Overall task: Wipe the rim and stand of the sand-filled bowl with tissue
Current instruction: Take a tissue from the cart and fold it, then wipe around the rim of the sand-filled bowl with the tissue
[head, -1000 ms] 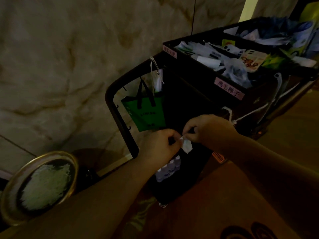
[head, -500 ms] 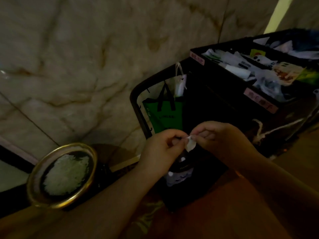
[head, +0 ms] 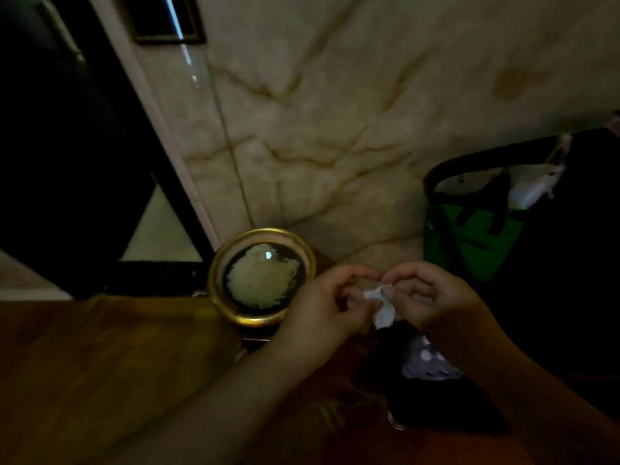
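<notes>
Gold-rimmed bowl (head: 261,276) at lower centre holding pale sand (head: 261,278); beside it, left hand (head: 327,307) and right hand (head: 432,298) fingers pinched on white tissue (head: 380,305); no legible writing.

The scene is dimly lit and softly blurred. A small glare is seen on the sand (head: 268,255), left of the fingers (head: 360,273). Edges are bent by the wide lens.

Honestly nothing readable here, it's too dark and blurry. The green bag (head: 469,243) at the right edge of the frame has a dark smudge of print on its front, but I can't make out any letters or numbers.
</notes>
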The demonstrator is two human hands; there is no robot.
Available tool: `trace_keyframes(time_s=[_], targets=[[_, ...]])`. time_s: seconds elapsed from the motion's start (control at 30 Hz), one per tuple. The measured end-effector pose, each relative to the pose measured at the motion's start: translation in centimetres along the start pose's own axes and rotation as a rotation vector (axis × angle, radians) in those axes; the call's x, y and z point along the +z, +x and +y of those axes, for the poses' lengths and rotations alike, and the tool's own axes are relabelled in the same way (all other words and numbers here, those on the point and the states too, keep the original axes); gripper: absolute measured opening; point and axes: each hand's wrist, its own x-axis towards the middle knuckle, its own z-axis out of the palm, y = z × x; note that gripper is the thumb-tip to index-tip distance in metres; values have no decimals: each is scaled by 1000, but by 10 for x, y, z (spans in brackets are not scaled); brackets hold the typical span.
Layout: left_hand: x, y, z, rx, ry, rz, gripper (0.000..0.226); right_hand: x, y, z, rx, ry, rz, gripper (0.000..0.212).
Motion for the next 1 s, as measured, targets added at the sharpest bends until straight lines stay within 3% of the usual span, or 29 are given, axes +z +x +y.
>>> trace_keyframes(time_s=[0.2, 0.3, 0.4, 0.53, 0.63, 0.77, 0.87, 1.0], targets=[[-103, -35, -38, -10, 29, 2, 43, 110, 12, -3, 81, 105, -132, 28], [-155, -50, -59, -24, 44, -73, 46, 162, 10, -2, 77, 100, -124, 13], [-198, -64, -77, -55, 33, -137, 45, 208, 6, 0, 92, 139, -108, 26], [-242, -79, -107, -94, 4, -122, 51, 264, 3, 6, 169, 245, -56, 17], [-258, -86, -136, -146, 6, -96, 50, 297, 1, 13, 175, 236, -27, 25], [-262, -90, -173, -297, -240, -89, 44, 321, 3, 39, 175, 149, 2, 29], [-257, -89, -209, -413, -307, -15, 48, 329, 15, 70, 168, 29, -10, 43], [-245, -84, -254, -454, -312, 60, 31, 334, 39, 105, 154, -72, -40, 46]])
